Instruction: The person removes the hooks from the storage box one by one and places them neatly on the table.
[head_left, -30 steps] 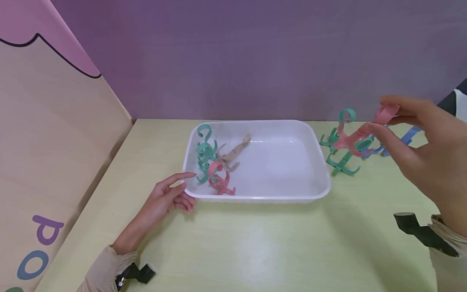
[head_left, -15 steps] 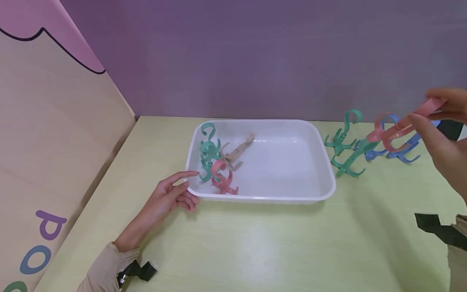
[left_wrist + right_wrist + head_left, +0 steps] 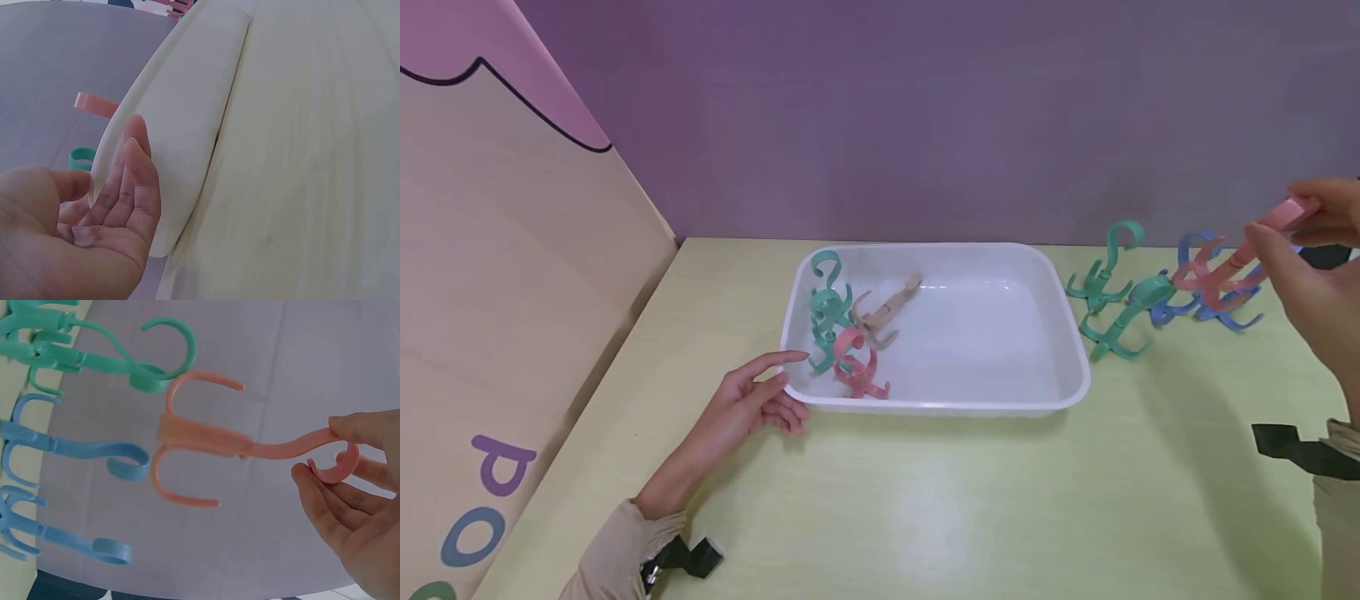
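My left hand [image 3: 752, 400] is at the front left corner of a white plastic tray [image 3: 970, 408], its thumb and fingers on either side of the rim. My right hand [image 3: 1326, 275], partly out of the head view, pinches a pink multi-prong hook [image 3: 206, 437] by its curled end, prongs away from the palm. That hook hangs in the air over the table's right side, in front of blue hooks [image 3: 1228, 317]. Beside them stand two green hooks [image 3: 1120, 325]. Within the tray's left part lie green hooks [image 3: 827, 308], a pink hook [image 3: 859, 379] and a beige hook [image 3: 891, 308].
A pale yellow-green table [image 3: 925, 500] bears everything. A purple-grey wall [image 3: 925, 125] rises along its back edge, and a cream side panel [image 3: 512, 275] with coloured letters borders it at left.
My right hand has moved right with the pink hook, from near the green hooks to before the blue ones. The held hook has turned, spreading its prongs into view. My left hand stays at the tray.
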`<action>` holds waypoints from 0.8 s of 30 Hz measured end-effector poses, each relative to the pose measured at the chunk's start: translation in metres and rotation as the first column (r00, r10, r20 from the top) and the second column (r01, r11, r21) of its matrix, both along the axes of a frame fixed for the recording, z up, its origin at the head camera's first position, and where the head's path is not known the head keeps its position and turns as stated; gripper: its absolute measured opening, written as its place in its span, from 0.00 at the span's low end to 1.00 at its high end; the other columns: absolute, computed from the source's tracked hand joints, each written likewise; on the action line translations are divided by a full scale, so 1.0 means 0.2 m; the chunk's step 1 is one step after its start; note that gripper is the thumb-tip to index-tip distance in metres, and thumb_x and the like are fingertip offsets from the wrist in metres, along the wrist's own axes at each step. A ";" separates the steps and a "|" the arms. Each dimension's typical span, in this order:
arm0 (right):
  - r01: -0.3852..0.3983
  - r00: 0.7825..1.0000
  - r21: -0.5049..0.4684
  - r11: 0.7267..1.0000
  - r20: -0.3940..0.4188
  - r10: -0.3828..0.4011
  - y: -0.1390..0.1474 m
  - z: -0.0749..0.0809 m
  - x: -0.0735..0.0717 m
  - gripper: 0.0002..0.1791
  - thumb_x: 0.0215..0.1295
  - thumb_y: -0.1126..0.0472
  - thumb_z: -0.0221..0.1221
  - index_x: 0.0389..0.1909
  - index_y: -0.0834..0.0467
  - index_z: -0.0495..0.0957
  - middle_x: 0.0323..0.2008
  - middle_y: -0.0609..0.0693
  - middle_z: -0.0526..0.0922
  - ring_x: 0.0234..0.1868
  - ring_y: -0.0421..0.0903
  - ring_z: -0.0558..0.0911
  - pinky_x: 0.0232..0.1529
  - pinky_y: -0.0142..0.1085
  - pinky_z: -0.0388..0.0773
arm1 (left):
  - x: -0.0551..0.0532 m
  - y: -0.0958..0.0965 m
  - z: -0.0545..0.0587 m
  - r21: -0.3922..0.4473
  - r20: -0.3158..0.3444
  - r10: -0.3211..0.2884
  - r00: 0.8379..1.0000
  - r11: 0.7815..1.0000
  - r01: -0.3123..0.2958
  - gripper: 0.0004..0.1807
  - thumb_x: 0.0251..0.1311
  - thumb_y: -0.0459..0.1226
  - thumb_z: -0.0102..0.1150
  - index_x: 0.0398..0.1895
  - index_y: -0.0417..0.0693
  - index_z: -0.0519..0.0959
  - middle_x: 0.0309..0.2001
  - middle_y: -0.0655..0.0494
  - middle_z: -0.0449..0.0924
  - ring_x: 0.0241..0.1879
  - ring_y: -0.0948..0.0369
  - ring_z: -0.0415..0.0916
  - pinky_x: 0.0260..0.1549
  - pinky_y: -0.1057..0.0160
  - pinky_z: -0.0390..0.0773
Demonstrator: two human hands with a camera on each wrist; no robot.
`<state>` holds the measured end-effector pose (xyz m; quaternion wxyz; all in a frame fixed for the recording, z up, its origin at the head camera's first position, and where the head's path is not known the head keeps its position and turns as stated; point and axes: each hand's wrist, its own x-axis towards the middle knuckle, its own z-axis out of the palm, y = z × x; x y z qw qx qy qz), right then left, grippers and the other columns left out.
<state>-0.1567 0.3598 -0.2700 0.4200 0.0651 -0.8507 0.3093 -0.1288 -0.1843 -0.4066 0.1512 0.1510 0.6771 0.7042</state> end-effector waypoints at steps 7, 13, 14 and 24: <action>0.041 0.994 -0.042 0.998 0.103 -0.037 0.06 -0.07 -0.06 0.23 0.64 0.66 0.63 0.61 0.57 0.77 0.39 0.18 0.67 0.39 0.17 0.67 0.48 0.14 0.65 | 0.00 0.00 0.00 -0.006 -0.005 0.004 1.000 1.000 -0.004 0.24 0.77 0.39 0.47 0.70 0.37 0.64 0.32 0.41 0.86 0.29 0.50 0.85 0.31 0.59 0.85; 0.068 0.964 0.007 0.998 0.256 -0.067 0.09 -0.11 -0.08 0.24 0.69 0.64 0.61 0.63 0.68 0.71 0.37 0.21 0.65 0.37 0.16 0.64 0.44 0.12 0.61 | 0.00 0.00 -0.01 -0.008 0.003 0.004 1.000 1.000 -0.004 0.24 0.77 0.39 0.47 0.70 0.38 0.65 0.32 0.41 0.86 0.29 0.50 0.85 0.31 0.59 0.85; 0.066 0.958 0.015 0.998 0.279 -0.068 0.09 -0.11 -0.08 0.24 0.69 0.64 0.60 0.63 0.68 0.70 0.37 0.23 0.65 0.36 0.16 0.63 0.42 0.11 0.61 | 0.00 0.00 -0.01 -0.010 0.002 0.005 1.000 1.000 -0.005 0.23 0.77 0.39 0.47 0.70 0.38 0.65 0.32 0.41 0.86 0.29 0.50 0.85 0.31 0.59 0.85; 0.081 0.887 0.144 0.986 0.440 -0.137 0.13 -0.14 -0.10 0.22 0.70 0.63 0.59 0.57 0.74 0.67 0.42 0.72 0.75 0.29 0.15 0.57 0.22 0.13 0.56 | 0.01 0.00 0.00 -0.023 0.001 0.016 1.000 1.000 -0.016 0.23 0.77 0.39 0.47 0.70 0.39 0.66 0.32 0.40 0.86 0.29 0.48 0.85 0.32 0.58 0.85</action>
